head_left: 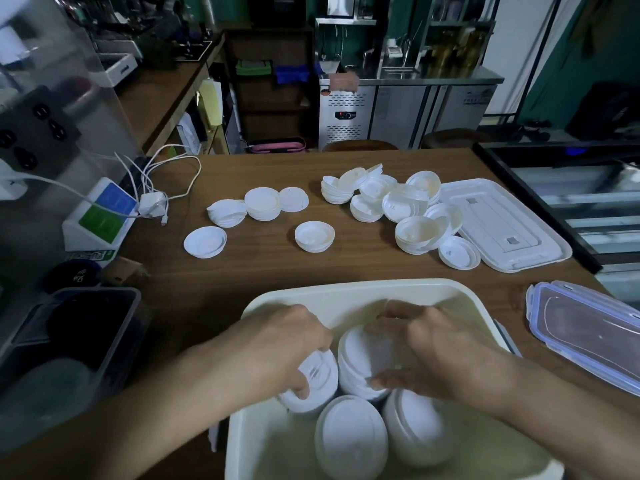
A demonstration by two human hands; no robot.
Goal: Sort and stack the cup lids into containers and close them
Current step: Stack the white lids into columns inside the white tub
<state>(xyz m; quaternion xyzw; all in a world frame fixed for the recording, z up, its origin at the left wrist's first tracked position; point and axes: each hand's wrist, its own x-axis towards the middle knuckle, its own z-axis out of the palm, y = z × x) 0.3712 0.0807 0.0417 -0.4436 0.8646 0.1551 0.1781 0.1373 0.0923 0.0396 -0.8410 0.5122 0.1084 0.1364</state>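
Observation:
A cream plastic container (346, 292) stands at the table's near edge with several stacks of white cup lids inside. My left hand (287, 344) grips one stack of lids (311, 386) at the container's left side. My right hand (436, 351) holds a taller stack (360, 362) in the middle, fingers over its far side and thumb at its near side. Two more stacks (349, 438) lie in the container nearer to me. Loose lids and short stacks (391, 202) lie scattered across the table's far half, with a smaller group (259, 204) to the left.
A white container cover (502, 226) lies at the far right of the table. A clear cover with blue clips (585, 330) lies near right. A dark bin (69, 358) stands at the left. White cables and a charger (152, 202) lie far left beside a card stand (100, 216).

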